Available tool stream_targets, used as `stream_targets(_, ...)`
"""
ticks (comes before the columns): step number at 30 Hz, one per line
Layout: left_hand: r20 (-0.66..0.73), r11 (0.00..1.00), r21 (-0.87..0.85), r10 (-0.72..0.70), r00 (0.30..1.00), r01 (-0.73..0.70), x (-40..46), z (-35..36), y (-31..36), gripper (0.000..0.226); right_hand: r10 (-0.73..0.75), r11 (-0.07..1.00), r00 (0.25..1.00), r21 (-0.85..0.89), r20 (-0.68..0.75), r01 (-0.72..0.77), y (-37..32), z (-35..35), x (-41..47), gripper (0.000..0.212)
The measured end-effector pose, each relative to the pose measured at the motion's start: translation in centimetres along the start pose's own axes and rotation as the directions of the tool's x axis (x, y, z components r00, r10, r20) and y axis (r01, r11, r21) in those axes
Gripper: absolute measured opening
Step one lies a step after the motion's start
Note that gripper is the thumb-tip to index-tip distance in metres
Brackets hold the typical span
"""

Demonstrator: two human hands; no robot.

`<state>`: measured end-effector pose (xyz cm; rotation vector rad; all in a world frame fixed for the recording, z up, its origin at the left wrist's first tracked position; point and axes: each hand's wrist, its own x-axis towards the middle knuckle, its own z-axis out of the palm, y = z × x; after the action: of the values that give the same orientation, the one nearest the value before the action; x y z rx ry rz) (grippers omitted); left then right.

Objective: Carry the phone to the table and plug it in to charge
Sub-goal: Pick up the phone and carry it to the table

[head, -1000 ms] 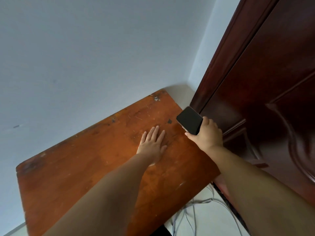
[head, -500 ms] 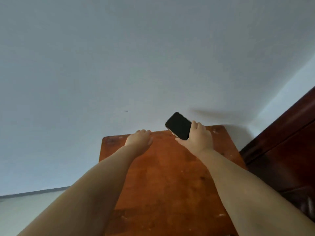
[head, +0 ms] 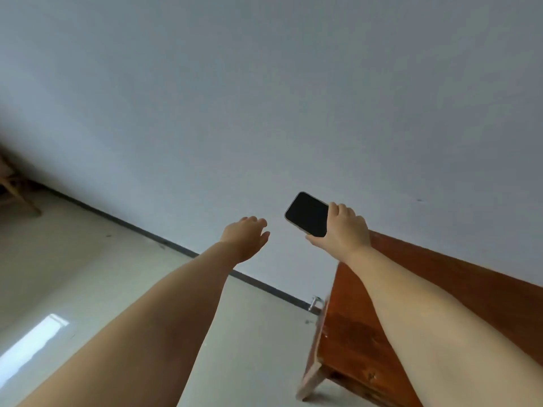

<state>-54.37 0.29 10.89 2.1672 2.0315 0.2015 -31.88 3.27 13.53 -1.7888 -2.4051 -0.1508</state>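
While the phone [head: 307, 213] is in hand and has reached the worktop [head: 349, 333], the charging half of the job is not done: no cable, plug or charger shows anywhere in the frame, and nothing is connected to the phone. I judge the carry nearly finished, with the setting down, the finding of a lead and the plugging in all left to do.

Just right of the frame's centre, the phone is a dark rectangle with a blank screen and a pale rim, tilted with one corner pointing to the upper left. It is in the air against the pale wall [head: 264, 98], above the far left corner of the reddish-brown wooden worktop, which runs along the lower right of the frame. It does not touch the wood.

At centre right, the right hand [head: 345, 230] grips the phone's lower right end, fingers curled over the far edge and thumb under the near edge, arm stretched straight forward.

Slightly left of centre, the left hand [head: 245, 239] holds nothing. Its fingers are loosely spread and a little curled, palm down, reaching forward beside the phone with a clear gap between them. It hangs over the pale tiled floor [head: 88, 274], left of the worktop.

A small metal fitting [head: 315, 302] sits low on the wall by the worktop's end; what it is, I cannot tell.
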Motion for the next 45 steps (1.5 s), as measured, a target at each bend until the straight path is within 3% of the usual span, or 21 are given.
stream_targets(8,-0.062,0.955,0.063,-0.287,0.956,0.291,-11.9,-5.8,-18.3,0.035,-0.295,0.954,0.956,0.066,0.010,0.293,-21.9,-0.1,2.1,0.075)
stream_targets(13,-0.100,0.864,-0.007,-0.501,0.860,0.503,-17.2,-7.3,-28.1,0.034,-0.512,0.857,0.859,0.070,0.007,0.511,-33.8,0.2,4.7,0.073)
stream_targets(22,-0.091,0.718,-0.065,-0.696,0.713,0.693,-18.9,-8.0,-41.7,0.031,-0.705,0.709,0.707,0.040,0.056,0.704,-48.2,4.3,12.7,0.072)
stream_targets(28,-0.129,0.558,-0.122,-0.829,0.545,0.821,-18.4,-10.9,-51.6,0.026,-0.808,0.590,0.588,0.052,0.044,0.806,-60.1,5.9,21.4,0.071)
stream_targets(37,-0.158,0.318,-0.142,-0.942,0.295,0.938,-21.4,-14.8,-68.1,0.032,-0.882,0.445,0.470,0.274,-0.032,0.853,-84.2,6.7,26.8,0.070)
stream_targets(45,-0.156,0.269,-0.140,-0.956,0.247,0.953,-24.7,-18.4,-87.0,0.034,-0.916,0.373,0.400,0.286,-0.042,0.883,-105.0,8.5,30.6,0.071)
